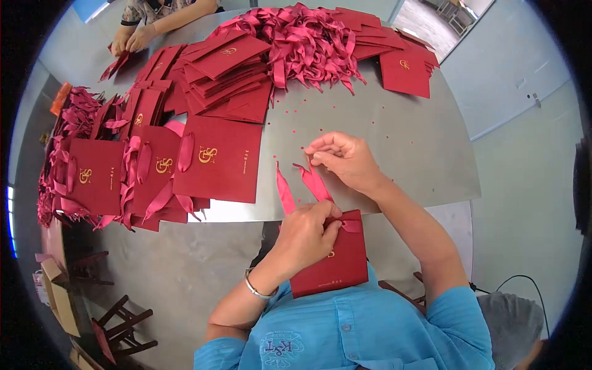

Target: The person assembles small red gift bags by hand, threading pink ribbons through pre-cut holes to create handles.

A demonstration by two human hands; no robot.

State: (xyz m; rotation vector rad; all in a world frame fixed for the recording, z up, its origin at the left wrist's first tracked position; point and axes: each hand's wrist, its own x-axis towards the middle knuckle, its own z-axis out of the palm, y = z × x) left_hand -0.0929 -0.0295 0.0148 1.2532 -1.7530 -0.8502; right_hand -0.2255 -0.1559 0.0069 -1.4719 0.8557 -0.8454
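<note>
A dark red paper gift bag (330,265) with gold lettering rests against the front of a blue shirt, below the table edge. My left hand (308,233), a bangle at its wrist, is closed over the bag's upper part, and the fingers hide some of the lettering. Two loose ends of pink ribbon (314,184) stick out past the bag's top toward the table. Thumb and forefinger of my right hand (345,161) pinch the tip of the right-hand ribbon end. The other ribbon end (285,190) lies free over the metal tabletop.
On the metal table (425,148) a heap of pink ribbons (311,46) lies at the back. Stacked red bags (225,58) and ribboned bags (219,160) cover the left; more bags (404,68) lie back right. A co-worker's hands (132,42) hold a red piece. A stool (123,327) stands lower left.
</note>
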